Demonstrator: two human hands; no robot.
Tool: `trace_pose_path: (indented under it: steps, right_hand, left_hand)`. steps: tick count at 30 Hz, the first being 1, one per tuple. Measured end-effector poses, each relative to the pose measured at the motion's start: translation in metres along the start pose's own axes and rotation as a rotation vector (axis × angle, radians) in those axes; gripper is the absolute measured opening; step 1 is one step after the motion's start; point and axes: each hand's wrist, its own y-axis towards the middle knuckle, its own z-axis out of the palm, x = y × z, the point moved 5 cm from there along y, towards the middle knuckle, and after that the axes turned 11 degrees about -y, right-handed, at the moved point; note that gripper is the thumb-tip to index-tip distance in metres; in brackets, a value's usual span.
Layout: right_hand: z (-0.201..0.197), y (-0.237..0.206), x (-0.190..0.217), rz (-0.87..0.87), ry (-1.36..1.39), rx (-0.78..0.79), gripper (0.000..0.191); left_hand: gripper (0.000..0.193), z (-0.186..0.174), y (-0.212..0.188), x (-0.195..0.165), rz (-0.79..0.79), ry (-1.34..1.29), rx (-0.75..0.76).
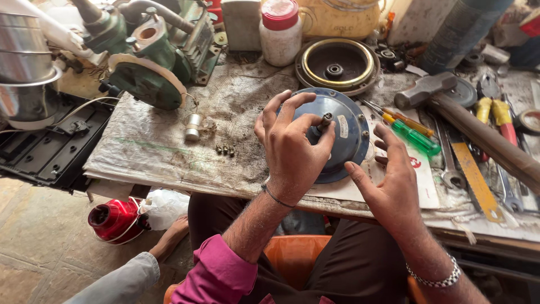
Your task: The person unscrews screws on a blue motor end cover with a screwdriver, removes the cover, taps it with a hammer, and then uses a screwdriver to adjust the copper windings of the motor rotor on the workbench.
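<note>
Head view shows my left hand (292, 152) on top of a round blue metal cover (343, 132) that lies flat on the worn cloth mat (163, 141) of the workbench. My left fingers are closed around a small dark stub (325, 120) that sticks up from the middle of the cover. My right hand (391, 180) is open, with its fingers resting on the right rim of the cover to keep it in place.

A few tiny brass screws (225, 149) lie loose on the mat to the left, near a small silver cylinder (192, 127). A green-handled screwdriver (415, 137) lies just beside the cover, and a big hammer (467, 124) lies farther right.

I think the stub could slip out of my fingers, because it is small. The cover could also slide if my right hand lets go. The tiny screws could roll off and get lost if I bump the mat.
</note>
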Motion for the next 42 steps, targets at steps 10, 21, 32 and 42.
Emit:
trace_pose_path:
  steps: [10,21,32,42]
  right_hand:
    - [0.005,0.005,-0.005,0.007,0.005,0.014,0.081]
    - [0.002,-0.006,-0.019,-0.013,0.002,-0.035,0.077]
    - [-0.082,0.046,-0.118,0.185,-1.2,0.372,0.051]
    - [-0.088,0.062,-0.1,0.201,-1.117,0.397,0.052]
  left_hand:
    - [0.08,-0.002,0.02,0.019,-0.015,0.02,0.184]
    - [0.157,0.023,0.032,0.06,-0.301,0.251,0.487]
    - [0.116,0.02,0.03,0.042,-0.324,0.321,0.485]
    - [0.108,-0.009,0.045,0.009,0.06,0.288,0.154]
